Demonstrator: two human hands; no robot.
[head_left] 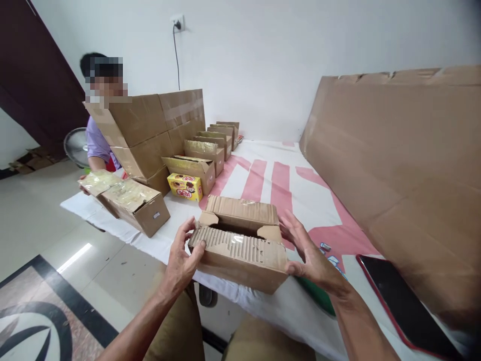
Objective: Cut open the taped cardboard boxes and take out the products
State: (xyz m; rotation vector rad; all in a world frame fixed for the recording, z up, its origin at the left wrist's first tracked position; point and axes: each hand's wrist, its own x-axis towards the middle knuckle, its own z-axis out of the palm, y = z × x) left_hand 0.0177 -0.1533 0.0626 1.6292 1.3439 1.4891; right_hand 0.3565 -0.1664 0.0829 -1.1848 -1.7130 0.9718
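A small brown cardboard box (240, 271) rests at the table's front edge, right before me. Its top flaps stand partly raised, leaving a dark gap between them; the contents cannot be made out. My left hand (184, 255) grips the box's left end, thumb on the near top edge and fingers round the side. At the opposite end, my right hand (310, 255) has its thumb against the near corner and its fingers along the side. Beyond the box, to the left, stands a yellow printed carton (185, 187).
Several small cardboard boxes (206, 174) line up beside stacked large cartons (143, 120). Left of them sit taped boxes (150, 213), near a person in a purple shirt (98, 138). A phone (406, 301) lies right, below a large cardboard panel (394, 165). Striped cloth (259, 175) covers the table.
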